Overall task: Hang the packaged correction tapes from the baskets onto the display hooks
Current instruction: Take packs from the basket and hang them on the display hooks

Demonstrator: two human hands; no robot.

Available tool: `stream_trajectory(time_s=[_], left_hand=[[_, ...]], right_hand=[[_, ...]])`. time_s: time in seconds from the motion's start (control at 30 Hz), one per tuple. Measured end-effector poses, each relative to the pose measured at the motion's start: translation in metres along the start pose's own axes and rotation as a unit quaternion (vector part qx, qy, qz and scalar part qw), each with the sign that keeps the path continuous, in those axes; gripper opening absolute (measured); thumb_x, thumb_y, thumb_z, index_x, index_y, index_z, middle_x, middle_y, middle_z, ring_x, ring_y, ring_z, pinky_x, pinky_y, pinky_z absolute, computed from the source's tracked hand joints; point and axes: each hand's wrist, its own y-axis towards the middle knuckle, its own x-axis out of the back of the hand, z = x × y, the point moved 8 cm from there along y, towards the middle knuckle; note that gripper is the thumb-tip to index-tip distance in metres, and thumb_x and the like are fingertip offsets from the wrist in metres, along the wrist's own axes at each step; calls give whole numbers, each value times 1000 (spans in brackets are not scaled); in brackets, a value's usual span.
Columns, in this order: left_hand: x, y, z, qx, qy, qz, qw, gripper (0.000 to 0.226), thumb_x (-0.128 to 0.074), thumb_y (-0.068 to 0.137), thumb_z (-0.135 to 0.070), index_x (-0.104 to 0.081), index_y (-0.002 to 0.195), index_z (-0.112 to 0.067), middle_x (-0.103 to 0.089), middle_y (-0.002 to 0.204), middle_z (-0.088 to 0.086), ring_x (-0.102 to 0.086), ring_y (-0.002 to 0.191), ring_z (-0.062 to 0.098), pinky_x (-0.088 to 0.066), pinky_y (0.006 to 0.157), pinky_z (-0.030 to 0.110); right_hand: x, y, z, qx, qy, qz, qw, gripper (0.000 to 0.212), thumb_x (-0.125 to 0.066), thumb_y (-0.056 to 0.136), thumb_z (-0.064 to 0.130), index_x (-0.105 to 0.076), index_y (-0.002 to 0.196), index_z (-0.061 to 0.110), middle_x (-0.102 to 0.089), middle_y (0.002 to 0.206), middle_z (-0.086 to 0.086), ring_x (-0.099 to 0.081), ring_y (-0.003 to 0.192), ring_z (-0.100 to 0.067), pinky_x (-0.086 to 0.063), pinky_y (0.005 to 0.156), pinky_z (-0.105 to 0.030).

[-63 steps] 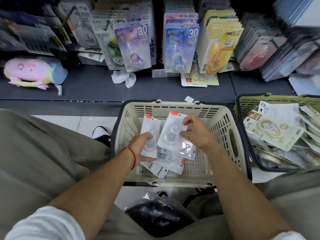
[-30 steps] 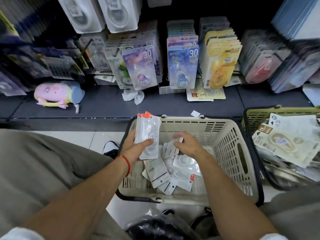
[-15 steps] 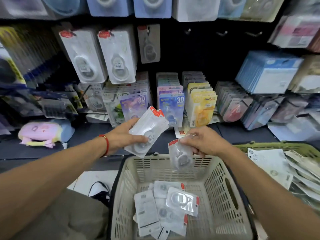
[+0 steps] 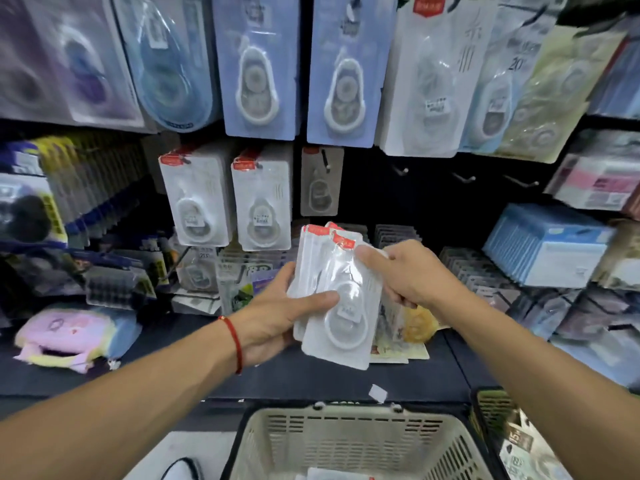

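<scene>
The correction tape packs (image 4: pixel 341 299) were clear glossy plastic blisters on white card with red header tabs, catching highlights across their smooth faces. The cream basket (image 4: pixel 349 441) below was matt slotted plastic, and the shelf (image 4: pixel 311 379) a dull dark smooth surface. At left lay a soft pastel plush toy (image 4: pixel 69 336) of fuzzy cloth, and a red cord bracelet (image 4: pixel 234 342) circled one wrist.

Head-worn camera faces forward, close to the display hooks (image 4: pixel 462 177).
</scene>
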Motion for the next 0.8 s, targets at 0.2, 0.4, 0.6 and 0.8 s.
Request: stream_trajectory(time_s=[0.2, 0.4, 0.6, 0.8], left_hand=[[17, -8, -44, -96, -43, -77, 991, 81, -93, 67, -21, -55, 137, -36, -74, 130, 4, -74, 114, 31, -57, 94, 59], [32, -14, -75, -171, -44, -115, 978, 82, -94, 69, -20, -53, 138, -31, -75, 128, 3, -74, 114, 32, -55, 97, 63], [42, -18, -82, -187, -75, -108, 973, 72, -84, 77, -8, -55, 139, -31, -74, 131, 5, -72, 119, 30, -61, 93, 53], [69, -35, -102, -269, 21, -212, 939, 77, -97, 68, -14, -58, 133, -30, -76, 123, -3, -74, 115, 21, -62, 92, 42]], right_hand=[[-12, -3, 32, 82, 187, -40, 978, 76, -55, 79, 81, -53, 79, 5, -55, 62, 2, -52, 52, -16, -44, 55, -38], [-53, -8, 58, 150, 237, 83, 956, 34, -65, 98, 55, -74, 115, 27, -78, 106, 9, -73, 98, -6, -56, 81, -22], [-51, -4, 62, 137, 352, 55, 924, 32, -66, 97, 44, -69, 119, 20, -76, 101, 3, -76, 92, -23, -63, 63, -43], [-33, 12, 37, 102, 352, -75, 927, 28, -65, 91, 41, -69, 112, 23, -76, 100, -4, -74, 84, -28, -53, 55, -35]])
